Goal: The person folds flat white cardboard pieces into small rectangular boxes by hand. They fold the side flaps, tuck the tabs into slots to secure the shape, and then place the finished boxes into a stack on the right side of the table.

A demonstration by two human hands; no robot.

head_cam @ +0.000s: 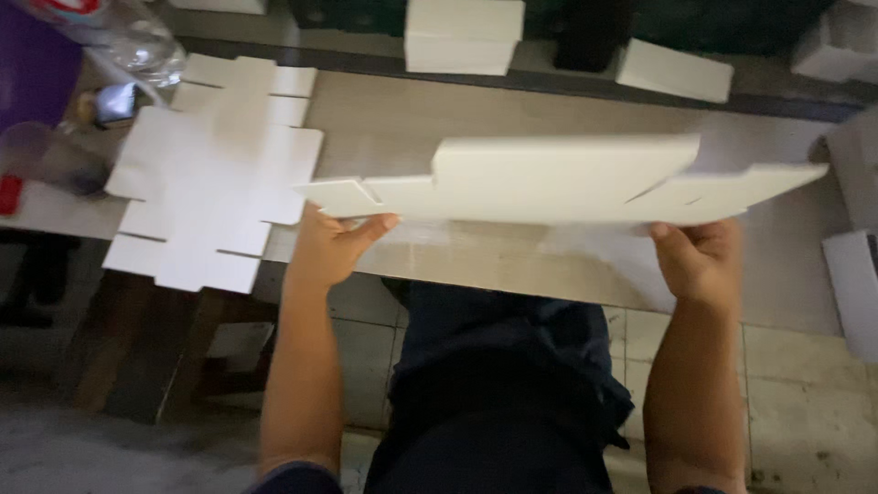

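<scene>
I hold a flat white die-cut carton blank across the middle of the frame, my left hand pinching its lower left edge and my right hand closed on its lower right edge. At upper left lies a clear plastic bottle, beside another flat blank on the table. Folded white boxes stand along the top.

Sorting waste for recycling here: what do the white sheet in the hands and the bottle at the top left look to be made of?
The white die-cut sheet, held by the left hand and right hand, looks like matte paperboard: thin, stiff, with cut flaps and fold lines. The bottle seems clear plastic, see-through with glossy highlights, though blur leaves glass possible.
</scene>
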